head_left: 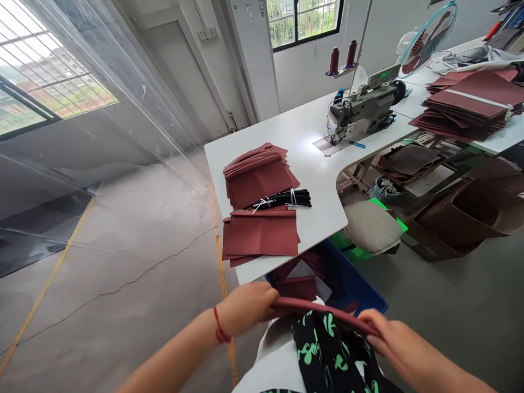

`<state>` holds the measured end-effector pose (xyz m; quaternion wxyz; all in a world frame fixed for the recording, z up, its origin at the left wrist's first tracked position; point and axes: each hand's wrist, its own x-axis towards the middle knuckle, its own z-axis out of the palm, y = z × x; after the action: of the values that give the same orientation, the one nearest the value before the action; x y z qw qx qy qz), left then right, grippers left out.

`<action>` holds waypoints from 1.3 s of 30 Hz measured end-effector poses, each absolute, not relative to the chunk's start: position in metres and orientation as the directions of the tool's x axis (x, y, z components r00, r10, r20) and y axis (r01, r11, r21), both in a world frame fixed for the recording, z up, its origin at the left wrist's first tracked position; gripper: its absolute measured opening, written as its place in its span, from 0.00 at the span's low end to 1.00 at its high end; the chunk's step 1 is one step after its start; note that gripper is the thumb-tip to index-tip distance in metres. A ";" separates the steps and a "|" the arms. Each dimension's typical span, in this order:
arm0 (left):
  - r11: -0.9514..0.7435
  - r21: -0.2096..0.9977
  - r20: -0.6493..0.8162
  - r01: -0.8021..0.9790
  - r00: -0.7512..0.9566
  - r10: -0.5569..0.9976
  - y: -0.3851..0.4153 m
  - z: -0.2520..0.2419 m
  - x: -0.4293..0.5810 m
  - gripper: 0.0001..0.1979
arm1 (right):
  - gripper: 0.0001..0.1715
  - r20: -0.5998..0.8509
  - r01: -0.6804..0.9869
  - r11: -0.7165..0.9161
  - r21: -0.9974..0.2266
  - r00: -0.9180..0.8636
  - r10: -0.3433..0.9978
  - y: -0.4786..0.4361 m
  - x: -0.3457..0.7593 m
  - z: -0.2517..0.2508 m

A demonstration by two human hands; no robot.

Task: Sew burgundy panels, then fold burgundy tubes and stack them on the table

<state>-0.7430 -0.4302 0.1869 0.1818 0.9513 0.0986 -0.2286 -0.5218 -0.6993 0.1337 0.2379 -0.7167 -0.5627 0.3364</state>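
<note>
Grips a narrow maroon strip (321, 309) between left hand (254, 303) and right hand (393, 334), clasping it near both ends. Holds it bowed above black cloth (311, 341) with green lettering, near the blue bin (360, 275). Beyond, on the white sewing table (323, 224), shows a tied bundle of black strips (301, 197) between two stacks of maroon panels (262, 179), and an industrial sewing machine (362, 113) farther back.

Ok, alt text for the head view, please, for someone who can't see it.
A left hand and a right hand hold a long maroon piece between them. Ahead, a white table bears maroon panels, a black bundle and a sewing machine.
</note>
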 end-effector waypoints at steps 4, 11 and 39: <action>-0.741 0.542 -0.441 0.396 0.885 0.150 -0.381 0.196 -0.771 0.12 | 0.16 -0.328 0.419 -0.395 -0.817 0.225 0.917 -0.703 -0.489 0.149; -0.202 0.888 -0.380 0.414 0.906 0.187 -0.364 0.180 -0.788 0.37 | 0.29 -0.336 -0.040 -0.334 -0.942 0.076 0.939 -0.692 -0.461 0.141; -0.960 0.180 -0.616 0.213 0.786 0.058 -0.490 0.155 -0.760 0.11 | 0.14 0.136 0.905 0.260 -0.336 -0.227 0.964 -0.686 -0.552 0.095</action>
<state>-0.7597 -0.4904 0.1546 0.1207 0.9372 0.0723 -0.3192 -0.5515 -0.6862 0.0952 0.1594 -0.6009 -0.7777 0.0932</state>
